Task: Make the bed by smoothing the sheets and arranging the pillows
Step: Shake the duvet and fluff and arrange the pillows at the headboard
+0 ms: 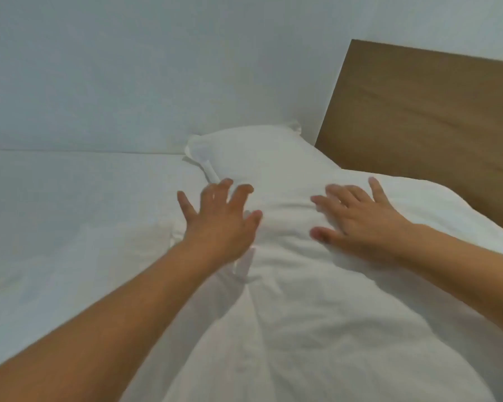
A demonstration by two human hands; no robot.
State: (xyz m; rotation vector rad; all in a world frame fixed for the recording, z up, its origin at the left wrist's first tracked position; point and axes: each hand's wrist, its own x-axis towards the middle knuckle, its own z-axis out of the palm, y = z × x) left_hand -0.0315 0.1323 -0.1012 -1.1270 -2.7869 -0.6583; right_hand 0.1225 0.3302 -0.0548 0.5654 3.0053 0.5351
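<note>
A white pillow (273,169) lies along the head of the bed, its far end near the wall (128,68) and its right side close against the wooden headboard (433,126). To its left the white sheet (70,213) stretches flat toward the wall. Nearer the camera the white fabric bulges in soft folds — whether this is the same pillow or a second one I cannot tell.

The left hand (221,224) is at the pillow's left edge, fingers spread and slightly bent at the tips, the thumb out toward the sheet; it touches or nearly touches the cloth without gripping it. The right hand (357,219) lies flat on the pillow's top, fingers spread and straight, pressing into the filling. The pillow thus sits under and between the two hands.

It looks light, soft and yielding — it dents under the palm and should spring back. The cover creases easily, so flat palms suit smoothing; to shift it, hold it by the two long edges or a corner flap.
</note>
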